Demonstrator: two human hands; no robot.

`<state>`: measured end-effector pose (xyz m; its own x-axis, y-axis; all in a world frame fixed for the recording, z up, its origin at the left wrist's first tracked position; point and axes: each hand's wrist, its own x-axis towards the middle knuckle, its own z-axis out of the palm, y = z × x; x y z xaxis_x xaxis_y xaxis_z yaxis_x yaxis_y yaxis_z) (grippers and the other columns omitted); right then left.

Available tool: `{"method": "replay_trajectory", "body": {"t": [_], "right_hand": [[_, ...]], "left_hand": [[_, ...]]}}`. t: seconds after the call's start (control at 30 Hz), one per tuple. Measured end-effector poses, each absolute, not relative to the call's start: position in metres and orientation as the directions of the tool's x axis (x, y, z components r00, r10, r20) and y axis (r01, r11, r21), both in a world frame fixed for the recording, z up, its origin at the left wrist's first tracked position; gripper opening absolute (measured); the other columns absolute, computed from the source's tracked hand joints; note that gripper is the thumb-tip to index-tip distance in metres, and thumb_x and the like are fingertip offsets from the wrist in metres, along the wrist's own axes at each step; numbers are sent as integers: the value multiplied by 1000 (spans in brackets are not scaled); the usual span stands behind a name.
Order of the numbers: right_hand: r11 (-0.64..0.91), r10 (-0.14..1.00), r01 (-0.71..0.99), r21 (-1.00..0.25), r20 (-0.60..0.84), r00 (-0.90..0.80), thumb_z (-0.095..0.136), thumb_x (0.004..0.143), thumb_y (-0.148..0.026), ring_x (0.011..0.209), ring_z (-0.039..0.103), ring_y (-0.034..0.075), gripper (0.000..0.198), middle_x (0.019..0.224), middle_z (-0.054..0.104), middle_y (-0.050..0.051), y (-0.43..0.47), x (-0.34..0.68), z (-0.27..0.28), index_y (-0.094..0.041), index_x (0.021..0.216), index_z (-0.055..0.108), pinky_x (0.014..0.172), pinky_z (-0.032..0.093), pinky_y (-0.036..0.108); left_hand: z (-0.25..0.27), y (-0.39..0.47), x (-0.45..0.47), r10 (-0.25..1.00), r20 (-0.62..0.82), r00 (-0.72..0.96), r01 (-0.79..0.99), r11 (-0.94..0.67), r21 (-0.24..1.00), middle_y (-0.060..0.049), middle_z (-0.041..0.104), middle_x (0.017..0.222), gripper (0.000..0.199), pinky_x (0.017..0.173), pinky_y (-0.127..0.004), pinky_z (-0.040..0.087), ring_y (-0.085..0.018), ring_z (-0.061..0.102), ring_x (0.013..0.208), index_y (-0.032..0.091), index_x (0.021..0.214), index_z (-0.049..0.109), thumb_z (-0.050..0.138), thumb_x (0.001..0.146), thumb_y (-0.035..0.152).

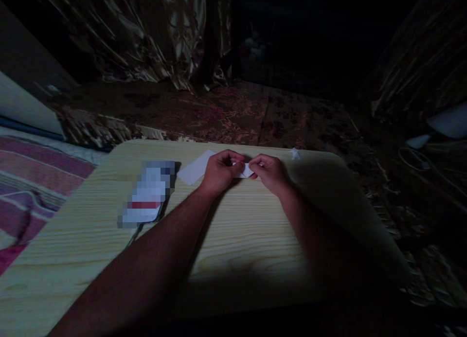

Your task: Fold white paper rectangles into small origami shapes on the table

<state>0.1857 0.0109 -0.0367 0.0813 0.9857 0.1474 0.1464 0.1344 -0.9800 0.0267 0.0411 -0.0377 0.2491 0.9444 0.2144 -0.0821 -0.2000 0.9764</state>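
A small white piece of paper (246,170) is pinched between my two hands, just over the far half of the wooden table. My left hand (222,170) grips its left end with thumb and fingers. At the other end, my right hand (268,170) is closed on it with bent fingers. Creases seem to cross the paper, but the fingers cover much of it. Just left of my left hand, a larger white sheet of paper (195,168) lies on the table, partly behind that hand.
A phone (149,191), its screen blurred out, rests at the left with a cable. On the table (248,249), a small white folded paper star (295,153) lies near the far right edge. Behind are a patterned carpet (233,111) and curtains (175,35); striped bedding (32,171) is at left.
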Motion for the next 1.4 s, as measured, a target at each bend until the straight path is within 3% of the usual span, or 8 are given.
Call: {"method": "replay_trajectory", "body": {"t": [0.23, 0.9, 1.13, 1.3, 1.4], "right_hand": [[135, 984, 137, -981, 149, 99, 65, 70, -28, 52, 61, 11, 13, 62, 63, -2, 12, 184, -36, -16, 72, 64, 48, 48, 20], [128, 972, -49, -991, 116, 206, 62, 72, -26, 44, 54, 9, 10, 50, 61, -2, 14, 188, -39, -16, 70, 60, 46, 42, 20], [152, 954, -156, -976, 104, 281, 62, 72, -29, 48, 53, 9, 13, 59, 61, -2, 17, 191, -41, -17, 71, 57, 45, 41, 21], [174, 973, -19, -985, 169, 155, 69, 70, -36, 55, 54, 10, 22, 67, 62, -1, 13, 188, -37, -17, 79, 62, 46, 40, 21], [157, 979, 79, -984, 166, 122, 69, 70, -37, 50, 49, 9, 22, 60, 59, -2, 10, 186, -35, -17, 75, 63, 46, 37, 21]], "left_hand": [[-35, 41, 26, 918, 245, 312, 177, -310, 934, -3, 68, 71, 22, 57, -24, 42, -13, 57, 61, 14, 75, 67, 67, 73, 36], [-39, 46, 24, 954, 165, 251, -12, -167, 986, -4, 69, 69, 22, 55, -25, 43, -13, 56, 56, 14, 70, 67, 73, 67, 34], [-39, 46, 23, 962, 160, 222, -36, -156, 987, -4, 69, 70, 21, 56, -25, 43, -13, 58, 58, 14, 70, 67, 73, 67, 34], [-38, 44, 23, 944, 177, 277, 30, -192, 981, -3, 69, 71, 21, 58, -25, 44, -13, 57, 60, 14, 71, 67, 72, 68, 34], [-36, 43, 23, 941, 179, 287, 43, -199, 979, -3, 68, 70, 21, 58, -25, 43, -12, 56, 59, 14, 71, 67, 71, 69, 34]]}}
